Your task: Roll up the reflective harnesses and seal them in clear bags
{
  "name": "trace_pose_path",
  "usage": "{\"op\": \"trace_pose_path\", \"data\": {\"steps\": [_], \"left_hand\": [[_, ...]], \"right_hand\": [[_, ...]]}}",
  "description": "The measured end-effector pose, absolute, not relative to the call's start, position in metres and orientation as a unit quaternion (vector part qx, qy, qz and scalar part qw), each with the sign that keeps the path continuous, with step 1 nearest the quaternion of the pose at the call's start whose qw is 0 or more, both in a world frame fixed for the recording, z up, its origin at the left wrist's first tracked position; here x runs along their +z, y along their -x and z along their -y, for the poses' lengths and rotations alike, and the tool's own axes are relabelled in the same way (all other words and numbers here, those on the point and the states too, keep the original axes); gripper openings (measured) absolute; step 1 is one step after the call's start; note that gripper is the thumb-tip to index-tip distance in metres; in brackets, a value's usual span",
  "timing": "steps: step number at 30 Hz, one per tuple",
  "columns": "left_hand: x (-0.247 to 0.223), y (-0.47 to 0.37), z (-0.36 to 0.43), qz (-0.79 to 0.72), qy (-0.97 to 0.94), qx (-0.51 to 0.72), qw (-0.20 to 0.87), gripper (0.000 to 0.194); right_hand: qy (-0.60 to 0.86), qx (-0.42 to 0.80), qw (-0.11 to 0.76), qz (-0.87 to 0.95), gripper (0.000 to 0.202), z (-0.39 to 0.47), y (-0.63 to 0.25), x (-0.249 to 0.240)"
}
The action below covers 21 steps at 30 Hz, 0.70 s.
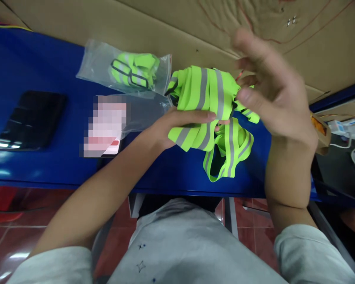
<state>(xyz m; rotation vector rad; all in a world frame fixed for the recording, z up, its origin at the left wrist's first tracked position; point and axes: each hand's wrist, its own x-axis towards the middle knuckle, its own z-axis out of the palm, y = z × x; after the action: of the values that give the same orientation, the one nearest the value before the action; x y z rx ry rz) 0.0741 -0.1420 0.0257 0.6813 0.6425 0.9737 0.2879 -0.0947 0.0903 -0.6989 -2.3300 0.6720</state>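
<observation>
With 1 fluorescent bundle [144,65] already inside a clear bag [93,65], the reflective strap [211,92] above the blue surface [47,167] looks only partly gathered, its folds clasped in the left hand's [174,122] grip, loops left loose, the right hand's [281,98] blurred grip spread beside it.

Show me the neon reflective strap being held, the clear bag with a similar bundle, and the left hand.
Neon reflective strap [205,90]: head view, middle of its folded layers.
Clear plastic bag [97,65]: head view, its bare left part.
Left hand [174,119]: head view, near its middle.
</observation>
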Motion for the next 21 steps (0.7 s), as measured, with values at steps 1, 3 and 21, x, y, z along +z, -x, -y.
{"op": "trace_pose_path", "data": {"steps": [1,3,21], "left_hand": [[0.023,-0.074,0.142,-0.299,-0.338,0.432,0.781,0.038],[0.019,-0.075,0.140,-0.292,-0.369,0.403,0.785,0.039],[0.010,-0.086,0.119,-0.157,-0.228,0.572,0.772,0.026]], "right_hand": [[0.298,0.273,0.327,0.854,0.056,0.092,-0.290,0.089],[0.358,0.324,0.315,0.817,0.056,0.087,-0.289,0.083],[0.377,-0.018,0.310,0.873,0.045,0.091,-0.253,0.033]]}}
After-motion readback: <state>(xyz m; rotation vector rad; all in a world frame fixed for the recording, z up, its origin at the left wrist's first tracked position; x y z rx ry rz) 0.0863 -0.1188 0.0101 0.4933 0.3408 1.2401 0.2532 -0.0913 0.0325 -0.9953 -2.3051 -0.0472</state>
